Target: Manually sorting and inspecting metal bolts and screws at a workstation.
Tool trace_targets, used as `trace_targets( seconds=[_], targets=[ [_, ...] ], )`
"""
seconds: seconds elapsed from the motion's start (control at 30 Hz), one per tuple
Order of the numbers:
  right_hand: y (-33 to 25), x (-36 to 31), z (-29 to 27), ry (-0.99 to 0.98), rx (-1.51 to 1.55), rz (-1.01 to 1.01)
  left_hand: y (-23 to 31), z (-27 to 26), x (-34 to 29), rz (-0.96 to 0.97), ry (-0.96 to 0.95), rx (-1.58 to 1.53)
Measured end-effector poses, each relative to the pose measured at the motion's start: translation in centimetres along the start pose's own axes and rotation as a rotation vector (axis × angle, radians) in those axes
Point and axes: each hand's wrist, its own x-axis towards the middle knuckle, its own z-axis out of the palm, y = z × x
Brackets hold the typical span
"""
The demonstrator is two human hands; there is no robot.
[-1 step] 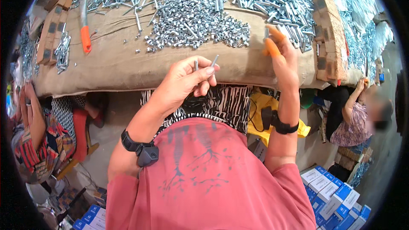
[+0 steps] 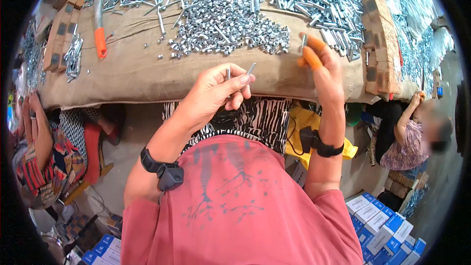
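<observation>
My left hand (image 2: 212, 87) is closed in front of the bench's near edge. A thin metal rod (image 2: 251, 68) sticks out between its thumb and fingers, and a second short rod end (image 2: 228, 73) rises behind the thumb. To the right, over the cloth, my right hand (image 2: 329, 74) pinches a short silvery tube (image 2: 304, 42) upright between thumb and finger. Orange finger covers (image 2: 312, 58) sit on those digits. Just left of it spreads a heap of small metal nuts or collars (image 2: 221, 29). Longer metal sleeves (image 2: 336, 41) lie beyond my right hand.
Brown cloth (image 2: 137, 78) covers the bench. An orange-handled tool (image 2: 100, 44) and a small bolt pile (image 2: 74, 58) lie at left. Wooden blocks (image 2: 382, 44) border the right side. Other people sit at both sides; blue-and-white boxes (image 2: 387, 225) are stacked at lower right.
My right hand has shifted slightly left and down with the tube, its fingers turned a little. My left hand keeps its grip on the rods, almost still.
</observation>
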Motion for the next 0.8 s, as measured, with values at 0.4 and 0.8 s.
trace_targets(
  seconds=[0.4, 0.8],
  targets=[
    [-1.8, -4.4, 3.8, -0.300, 0.758, 0.168, -0.7, 0.4, -0.3, 0.041, -0.010, -0.016],
    [-2.0, -5.4, 6.8, -0.302, 0.506, -0.071, -0.8, -0.1, 0.1, -0.004, 0.010, -0.086]
  ],
)
